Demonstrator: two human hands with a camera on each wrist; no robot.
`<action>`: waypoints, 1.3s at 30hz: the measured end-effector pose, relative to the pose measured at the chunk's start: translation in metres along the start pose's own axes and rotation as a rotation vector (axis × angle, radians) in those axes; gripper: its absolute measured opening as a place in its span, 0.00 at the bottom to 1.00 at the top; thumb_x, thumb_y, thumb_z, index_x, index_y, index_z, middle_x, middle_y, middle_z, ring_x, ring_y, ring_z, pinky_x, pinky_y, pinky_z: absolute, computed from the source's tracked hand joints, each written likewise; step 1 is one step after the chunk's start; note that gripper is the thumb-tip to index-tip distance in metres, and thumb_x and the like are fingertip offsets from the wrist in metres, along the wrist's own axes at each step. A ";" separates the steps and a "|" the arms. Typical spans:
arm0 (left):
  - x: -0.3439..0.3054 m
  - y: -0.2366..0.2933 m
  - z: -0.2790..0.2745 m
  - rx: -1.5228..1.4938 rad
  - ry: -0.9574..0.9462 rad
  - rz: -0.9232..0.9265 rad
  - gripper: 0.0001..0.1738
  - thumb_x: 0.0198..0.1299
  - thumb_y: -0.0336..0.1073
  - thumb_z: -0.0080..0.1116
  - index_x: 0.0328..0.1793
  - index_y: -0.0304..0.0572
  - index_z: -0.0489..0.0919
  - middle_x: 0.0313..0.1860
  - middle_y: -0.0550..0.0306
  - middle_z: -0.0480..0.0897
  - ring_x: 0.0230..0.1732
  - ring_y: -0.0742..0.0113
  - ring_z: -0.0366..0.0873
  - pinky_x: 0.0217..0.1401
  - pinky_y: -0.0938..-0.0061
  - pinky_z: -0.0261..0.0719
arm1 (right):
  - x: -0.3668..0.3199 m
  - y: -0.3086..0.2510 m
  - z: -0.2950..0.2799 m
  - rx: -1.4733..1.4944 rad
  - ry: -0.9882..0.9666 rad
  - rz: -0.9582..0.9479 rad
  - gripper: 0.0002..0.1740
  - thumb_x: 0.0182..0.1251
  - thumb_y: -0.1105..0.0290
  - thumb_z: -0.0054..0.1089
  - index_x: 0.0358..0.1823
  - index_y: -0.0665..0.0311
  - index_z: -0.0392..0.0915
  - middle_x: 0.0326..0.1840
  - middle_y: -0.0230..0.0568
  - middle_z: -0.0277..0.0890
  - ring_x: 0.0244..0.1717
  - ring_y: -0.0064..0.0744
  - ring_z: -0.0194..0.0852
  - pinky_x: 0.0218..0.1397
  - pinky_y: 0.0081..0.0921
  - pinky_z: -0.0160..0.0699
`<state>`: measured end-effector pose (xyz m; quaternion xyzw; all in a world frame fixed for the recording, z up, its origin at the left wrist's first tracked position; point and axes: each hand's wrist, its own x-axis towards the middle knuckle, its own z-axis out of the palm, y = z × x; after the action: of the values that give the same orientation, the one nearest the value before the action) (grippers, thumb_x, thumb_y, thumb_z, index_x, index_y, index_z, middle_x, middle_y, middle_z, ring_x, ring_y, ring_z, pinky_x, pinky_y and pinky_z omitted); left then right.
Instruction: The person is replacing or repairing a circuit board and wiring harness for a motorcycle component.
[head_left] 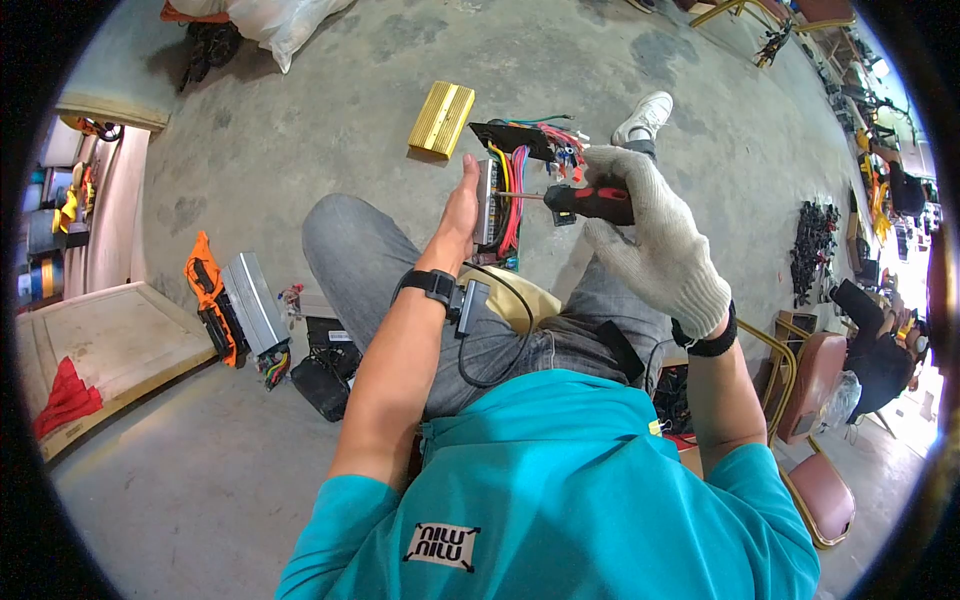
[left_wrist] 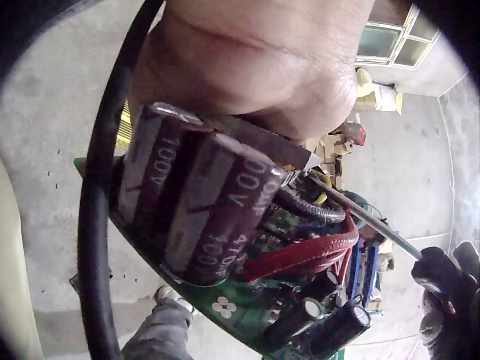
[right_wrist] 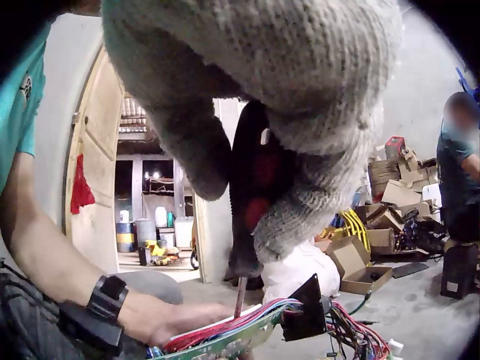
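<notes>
A green circuit board (head_left: 487, 205) is held up between the person's knees by the bare left hand (head_left: 460, 212). It is gripped along its metal side, and most of the fingers are hidden. A red and black screwdriver (head_left: 605, 204) is held by its handle in the right hand (head_left: 652, 222), with the gloved fingers and thumb bent around it. Its thin metal tip is pointed at the metal side of the board; whether a screw is touched cannot be told. Pink, red and yellow wires (head_left: 515, 215) are bunched along the board, and big round cans (left_wrist: 214, 206) are fixed on it. A black plate (head_left: 515, 138) is seen at its far end. A gold case (head_left: 441, 118) is set on the floor (head_left: 380, 130), near the plate.
</notes>
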<state>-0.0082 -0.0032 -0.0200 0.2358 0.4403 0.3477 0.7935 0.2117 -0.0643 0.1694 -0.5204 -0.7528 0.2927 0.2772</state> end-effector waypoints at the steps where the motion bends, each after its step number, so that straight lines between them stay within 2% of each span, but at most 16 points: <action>1: 0.001 0.000 0.000 0.000 0.000 0.000 0.44 0.69 0.79 0.32 0.53 0.46 0.81 0.32 0.57 0.84 0.28 0.68 0.83 0.30 0.71 0.85 | 0.000 0.001 0.001 0.000 0.000 0.000 0.28 0.65 0.79 0.62 0.67 0.66 0.68 0.58 0.53 0.79 0.59 0.41 0.83 0.60 0.36 0.81; 7: 0.001 0.000 -0.001 -0.009 -0.005 0.000 0.44 0.69 0.78 0.32 0.53 0.46 0.81 0.31 0.58 0.83 0.28 0.69 0.82 0.30 0.71 0.84 | 0.002 -0.002 0.003 -0.037 0.058 -0.039 0.26 0.67 0.77 0.63 0.66 0.66 0.69 0.55 0.53 0.80 0.57 0.44 0.84 0.57 0.35 0.82; 9: 0.000 0.000 0.002 0.003 0.023 -0.008 0.43 0.69 0.78 0.33 0.53 0.47 0.81 0.31 0.59 0.83 0.28 0.70 0.82 0.31 0.72 0.84 | 0.003 -0.005 0.005 -0.025 0.108 0.058 0.25 0.64 0.79 0.65 0.62 0.66 0.71 0.51 0.51 0.80 0.50 0.48 0.85 0.51 0.36 0.84; 13: -0.002 0.001 0.003 -0.005 0.032 -0.006 0.42 0.71 0.77 0.33 0.53 0.47 0.80 0.32 0.60 0.83 0.29 0.71 0.82 0.31 0.73 0.84 | 0.002 -0.007 0.004 -0.046 0.054 0.158 0.26 0.68 0.76 0.63 0.66 0.67 0.68 0.51 0.53 0.81 0.56 0.44 0.84 0.55 0.34 0.82; 15: -0.001 0.002 0.002 -0.017 0.008 0.006 0.41 0.71 0.76 0.33 0.55 0.47 0.80 0.32 0.60 0.83 0.29 0.72 0.82 0.31 0.73 0.84 | 0.001 -0.007 0.007 0.011 0.124 0.060 0.26 0.62 0.78 0.66 0.63 0.63 0.71 0.50 0.48 0.80 0.47 0.49 0.85 0.48 0.35 0.84; 19: -0.002 0.003 0.005 -0.020 0.034 0.033 0.41 0.72 0.75 0.33 0.55 0.48 0.80 0.32 0.61 0.83 0.29 0.73 0.82 0.31 0.73 0.84 | 0.002 -0.001 0.010 -0.033 0.144 -0.067 0.27 0.62 0.79 0.66 0.63 0.62 0.71 0.50 0.47 0.80 0.48 0.49 0.84 0.49 0.35 0.85; 28: -0.003 0.003 0.004 -0.012 0.022 -0.011 0.42 0.71 0.76 0.32 0.54 0.47 0.80 0.32 0.60 0.83 0.28 0.72 0.82 0.31 0.73 0.85 | -0.001 -0.004 0.007 -0.087 0.092 0.041 0.25 0.63 0.73 0.70 0.61 0.61 0.72 0.53 0.49 0.80 0.51 0.49 0.84 0.49 0.37 0.84; 30: -0.003 0.003 0.004 -0.015 0.001 -0.012 0.42 0.71 0.76 0.32 0.53 0.47 0.80 0.31 0.60 0.83 0.27 0.71 0.82 0.29 0.74 0.84 | -0.002 -0.006 0.003 -0.108 0.015 0.106 0.26 0.65 0.76 0.69 0.63 0.66 0.70 0.54 0.51 0.79 0.51 0.42 0.86 0.52 0.35 0.84; 31: -0.003 0.004 0.005 -0.015 0.001 -0.011 0.42 0.71 0.76 0.32 0.53 0.47 0.80 0.31 0.60 0.83 0.27 0.71 0.82 0.29 0.74 0.84 | -0.001 -0.007 0.003 -0.108 0.015 0.106 0.26 0.65 0.76 0.69 0.63 0.66 0.70 0.54 0.51 0.79 0.51 0.42 0.86 0.52 0.35 0.84; 34: -0.002 0.002 0.004 -0.020 0.032 -0.012 0.41 0.71 0.76 0.32 0.52 0.47 0.80 0.31 0.60 0.83 0.26 0.72 0.82 0.28 0.74 0.84 | 0.001 -0.008 0.002 -0.091 0.026 0.039 0.23 0.64 0.78 0.68 0.60 0.65 0.73 0.53 0.48 0.79 0.50 0.45 0.85 0.54 0.35 0.84; 36: -0.001 0.002 0.004 -0.017 0.009 0.001 0.40 0.72 0.75 0.33 0.51 0.48 0.80 0.30 0.61 0.83 0.26 0.72 0.82 0.28 0.74 0.84 | 0.004 -0.008 0.003 0.055 0.047 -0.084 0.20 0.60 0.81 0.66 0.54 0.61 0.77 0.50 0.46 0.76 0.48 0.49 0.83 0.49 0.36 0.83; 39: -0.003 0.003 0.005 -0.007 0.033 -0.005 0.39 0.72 0.74 0.34 0.49 0.48 0.80 0.30 0.61 0.83 0.25 0.73 0.81 0.28 0.74 0.84 | 0.004 -0.007 0.004 0.025 0.060 -0.137 0.18 0.60 0.83 0.64 0.51 0.60 0.79 0.49 0.45 0.76 0.48 0.49 0.82 0.50 0.37 0.82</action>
<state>-0.0065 -0.0037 -0.0137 0.2260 0.4527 0.3509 0.7879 0.2030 -0.0627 0.1724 -0.4727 -0.7744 0.2666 0.3252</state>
